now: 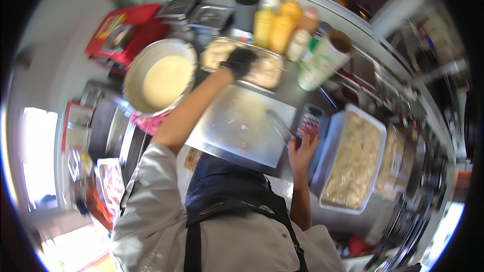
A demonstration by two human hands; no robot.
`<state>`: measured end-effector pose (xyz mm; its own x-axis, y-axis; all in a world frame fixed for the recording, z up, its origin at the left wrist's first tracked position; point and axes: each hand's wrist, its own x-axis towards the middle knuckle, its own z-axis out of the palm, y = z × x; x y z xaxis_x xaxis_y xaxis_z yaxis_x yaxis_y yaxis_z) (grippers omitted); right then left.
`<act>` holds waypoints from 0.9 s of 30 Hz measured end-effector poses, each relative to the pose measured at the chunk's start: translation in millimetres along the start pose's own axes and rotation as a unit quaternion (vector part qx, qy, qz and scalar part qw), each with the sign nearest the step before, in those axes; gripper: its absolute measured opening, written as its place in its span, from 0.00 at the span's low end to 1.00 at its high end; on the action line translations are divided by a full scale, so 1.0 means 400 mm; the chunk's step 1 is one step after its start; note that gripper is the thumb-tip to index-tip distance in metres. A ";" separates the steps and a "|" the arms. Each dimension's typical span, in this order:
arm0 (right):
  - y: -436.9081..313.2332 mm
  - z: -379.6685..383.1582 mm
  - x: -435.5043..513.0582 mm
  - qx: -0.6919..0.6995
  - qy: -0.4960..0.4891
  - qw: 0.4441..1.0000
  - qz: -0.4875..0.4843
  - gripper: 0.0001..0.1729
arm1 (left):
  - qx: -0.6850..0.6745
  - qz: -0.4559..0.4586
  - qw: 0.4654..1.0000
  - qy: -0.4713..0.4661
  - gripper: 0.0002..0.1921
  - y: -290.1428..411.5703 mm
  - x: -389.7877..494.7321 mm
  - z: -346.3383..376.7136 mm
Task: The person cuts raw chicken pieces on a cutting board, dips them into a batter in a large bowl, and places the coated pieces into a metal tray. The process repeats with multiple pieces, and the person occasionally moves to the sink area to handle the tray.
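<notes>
My left hand (242, 62), in a black glove, is over a metal tray (279, 66) of pale, coated food pieces. Motion blur hides its fingers, so I cannot tell if it grips a piece. My right hand (304, 145) is bare, with fingers spread on the lower end of a smartphone (313, 115) with a lit screen. A knife (279, 125) lies beside that hand on the right edge of a white cutting board (234, 121). Crumbs and wet smears mark the board. Left of the tray stands a large round pot (130, 83) of pale yellow batter (168, 81).
A white tub (380, 158) of coated food pieces stands at right. Squeeze bottles (283, 26) and an upright roll (323, 60) line the back. A red case (128, 32), lidded metal containers (210, 16) and a pink cloth (149, 122) are at left.
</notes>
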<state>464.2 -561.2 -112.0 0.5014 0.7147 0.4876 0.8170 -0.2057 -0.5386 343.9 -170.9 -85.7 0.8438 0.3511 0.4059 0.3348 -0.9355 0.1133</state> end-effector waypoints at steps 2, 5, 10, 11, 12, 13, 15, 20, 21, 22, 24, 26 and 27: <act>-0.053 0.035 0.026 0.013 -0.026 0.999 -0.041 0.20 | 0.010 -0.015 1.000 0.013 0.12 0.025 -0.038 -0.028; -0.156 0.107 0.064 0.111 -0.072 0.985 -0.107 0.18 | -0.097 -0.109 0.977 0.156 0.08 0.104 -0.121 -0.092; -0.373 0.204 0.069 0.176 -0.199 0.925 -0.272 0.14 | -0.176 -0.176 0.938 0.243 0.10 0.241 -0.505 -0.296; -0.416 0.224 0.055 0.212 -0.230 0.905 -0.288 0.13 | -0.207 -0.278 0.933 0.095 0.17 0.247 -0.610 -0.336; -0.453 0.242 0.036 0.231 -0.262 0.884 -0.311 0.13 | -0.165 -0.301 0.925 0.162 0.17 0.247 -0.707 -0.370; -0.488 0.273 0.024 0.241 -0.298 0.866 -0.322 0.12 | -0.125 -0.319 0.912 0.224 0.17 0.237 -0.796 -0.393; -0.556 0.319 -0.008 0.250 -0.344 0.826 -0.370 0.12 | -0.125 -0.468 0.854 0.187 0.15 0.221 -0.976 -0.446; -0.819 0.422 -0.120 0.329 -0.435 0.743 -0.388 0.10 | 0.009 -0.624 0.701 0.347 0.08 0.167 -1.204 -0.514; -0.898 0.427 -0.138 0.324 -0.445 0.748 -0.371 0.10 | 0.021 -0.637 0.681 0.359 0.09 0.158 -1.220 -0.523; -0.981 0.425 -0.143 0.344 -0.439 0.750 -0.356 0.10 | 0.015 -0.640 0.683 0.352 0.07 0.146 -1.237 -0.533; -1.149 0.406 -0.145 0.405 -0.443 0.707 -0.374 0.11 | 0.016 -0.636 0.689 0.347 0.04 0.122 -1.273 -0.549; -1.300 0.380 -0.173 0.445 -0.495 0.597 -0.449 0.17 | -0.018 -0.678 0.663 0.318 0.06 0.110 -1.312 -0.550; -1.368 0.383 -0.211 0.405 -0.551 0.541 -0.489 0.23 | -0.028 -0.690 0.655 0.308 0.07 0.099 -1.327 -0.544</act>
<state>-68.7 -406.5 36.5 -0.8972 0.2741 0.3464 -0.0788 0.6722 -0.7361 -182.0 -403.3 -99.4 -0.5806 0.7963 0.1699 0.5694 0.2480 0.7838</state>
